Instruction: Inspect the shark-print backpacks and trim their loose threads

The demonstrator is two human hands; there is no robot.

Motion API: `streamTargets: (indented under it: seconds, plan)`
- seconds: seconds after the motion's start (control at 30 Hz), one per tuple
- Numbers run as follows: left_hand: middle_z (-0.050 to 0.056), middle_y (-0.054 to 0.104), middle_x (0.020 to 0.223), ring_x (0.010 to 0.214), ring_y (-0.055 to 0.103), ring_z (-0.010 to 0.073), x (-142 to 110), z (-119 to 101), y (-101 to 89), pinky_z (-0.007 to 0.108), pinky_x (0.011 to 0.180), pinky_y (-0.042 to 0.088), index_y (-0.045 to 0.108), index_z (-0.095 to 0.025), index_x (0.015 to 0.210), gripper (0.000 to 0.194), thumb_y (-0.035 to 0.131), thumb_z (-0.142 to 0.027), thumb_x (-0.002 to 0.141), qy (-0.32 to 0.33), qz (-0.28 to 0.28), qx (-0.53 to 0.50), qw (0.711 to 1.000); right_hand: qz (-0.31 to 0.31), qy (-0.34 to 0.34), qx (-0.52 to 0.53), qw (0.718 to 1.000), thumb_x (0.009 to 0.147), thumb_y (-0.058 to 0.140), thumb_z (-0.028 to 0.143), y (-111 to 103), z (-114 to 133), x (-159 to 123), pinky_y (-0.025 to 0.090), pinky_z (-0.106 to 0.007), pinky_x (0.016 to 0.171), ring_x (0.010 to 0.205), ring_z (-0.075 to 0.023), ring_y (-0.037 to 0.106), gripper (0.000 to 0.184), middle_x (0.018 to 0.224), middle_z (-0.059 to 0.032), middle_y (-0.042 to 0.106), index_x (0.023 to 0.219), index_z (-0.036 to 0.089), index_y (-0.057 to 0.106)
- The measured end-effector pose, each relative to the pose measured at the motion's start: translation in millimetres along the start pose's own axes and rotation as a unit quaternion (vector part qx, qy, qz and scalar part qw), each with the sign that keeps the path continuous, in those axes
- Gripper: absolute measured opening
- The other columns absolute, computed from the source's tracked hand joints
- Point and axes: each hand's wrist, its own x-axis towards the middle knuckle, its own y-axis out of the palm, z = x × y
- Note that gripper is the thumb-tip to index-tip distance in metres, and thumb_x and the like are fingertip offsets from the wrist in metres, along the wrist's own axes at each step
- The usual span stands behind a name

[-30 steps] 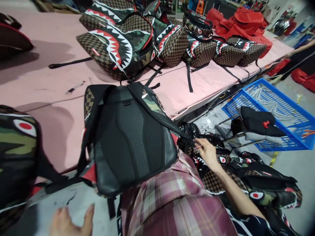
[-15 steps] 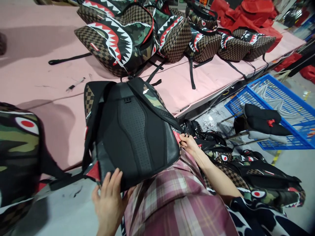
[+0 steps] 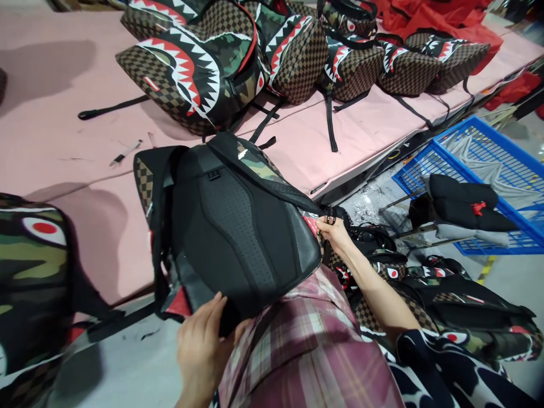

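Bags (image 3: 187, 73) past the backpack (image 3: 238, 226) screen red fabric (image 3: 429, 20), apparently.

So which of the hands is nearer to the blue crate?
Right. The right hand pinches a red tab on the side of the backpack facing the crate; the left hand holds the backpack's bottom edge, farther off.

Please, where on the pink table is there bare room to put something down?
Left of the loose black strap on the pink table, and between the camouflage bag and the backpack. The far side is crowded with shark-mouth bags.
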Motion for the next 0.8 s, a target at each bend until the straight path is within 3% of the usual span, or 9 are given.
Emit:
streamTargets:
  seconds: [0.2,0.37,0.47,0.57,0.6,0.67,0.73,0.8]
  plan:
    - [0.019,0.061,0.1,0.105,0.054,0.0357,9,1,8.7,0.043,0.082,0.041,0.052,-0.011,0.112,0.052,0.056,-0.048,0.075,0.058,0.027,0.021,0.998,-0.004,0.019,-0.01,1.0,0.056,0.072,0.034,-12,-5,7,0.014,-0.021,0.039,0.038,-0.0029,0.023,0.025,0.044,0.0062,0.042,0.054,0.015,0.055]
    - [0.01,0.068,0.097,0.092,0.064,0.0218,31,4,-1.3,0.027,0.074,0.046,0.052,-0.018,0.117,0.038,0.056,-0.03,0.081,0.18,0.019,0.037,0.983,-0.013,0.008,-0.014,1.0,0.057,0.071,0.035,-14,1,16,0.015,-0.021,0.039,0.039,-0.0031,0.025,0.026,0.045,0.0064,0.044,0.056,0.014,0.056]
    - [0.006,0.071,0.089,0.08,0.067,0.0163,54,0,-6.6,0.022,0.064,0.046,0.056,-0.021,0.11,0.027,0.053,-0.028,0.084,0.179,0.026,-0.003,0.984,-0.109,-0.074,-0.044,0.99,0.064,0.067,0.036,-21,15,8,0.022,-0.021,0.041,0.04,-0.004,0.028,0.024,0.047,0.0068,0.044,0.06,0.015,0.058]
    - [0.007,0.071,0.08,0.071,0.067,0.0167,81,-12,-5.9,0.023,0.058,0.044,0.06,-0.016,0.101,0.026,0.047,-0.033,0.088,0.179,0.066,0.002,0.982,-0.23,-0.233,-0.123,0.937,0.075,0.058,0.034,-27,28,-26,0.034,-0.022,0.05,0.048,-0.0078,0.043,0.024,0.054,0.0033,0.052,0.06,0.016,0.059]
    - [0.007,0.07,0.077,0.067,0.066,0.0168,90,-17,-4.0,0.024,0.056,0.043,0.061,-0.014,0.098,0.027,0.045,-0.034,0.088,0.184,0.077,0.008,0.98,-0.222,-0.278,-0.162,0.921,0.078,0.055,0.032,-26,28,-42,0.037,-0.023,0.053,0.053,-0.0093,0.048,0.025,0.057,0.0019,0.055,0.059,0.016,0.06]
    - [0.006,0.068,0.069,0.06,0.064,0.0167,107,-29,1.6,0.024,0.052,0.04,0.062,-0.013,0.094,0.031,0.041,-0.034,0.09,0.19,0.1,0.009,0.977,-0.133,-0.333,-0.262,0.896,0.081,0.052,0.028,-18,21,-72,0.04,-0.024,0.057,0.057,-0.0111,0.053,0.024,0.061,0.0,0.058,0.064,0.017,0.064]
    - [0.007,0.067,0.064,0.058,0.063,0.0174,121,-40,7.7,0.025,0.051,0.039,0.062,-0.012,0.094,0.035,0.036,-0.034,0.091,0.185,0.134,0.007,0.974,-0.033,-0.341,-0.355,0.87,0.08,0.054,0.025,-2,6,-92,0.043,-0.024,0.059,0.061,-0.0125,0.057,0.017,0.07,-0.0021,0.063,0.085,0.018,0.069]
    - [0.008,0.066,0.065,0.06,0.063,0.0188,131,-47,11.8,0.026,0.052,0.039,0.062,-0.011,0.095,0.038,0.033,-0.037,0.091,0.172,0.172,0.007,0.97,0.016,-0.324,-0.424,0.846,0.08,0.055,0.023,16,-12,-98,0.045,-0.024,0.063,0.069,-0.015,0.061,0.031,0.082,-0.0052,0.067,0.109,0.019,0.064]
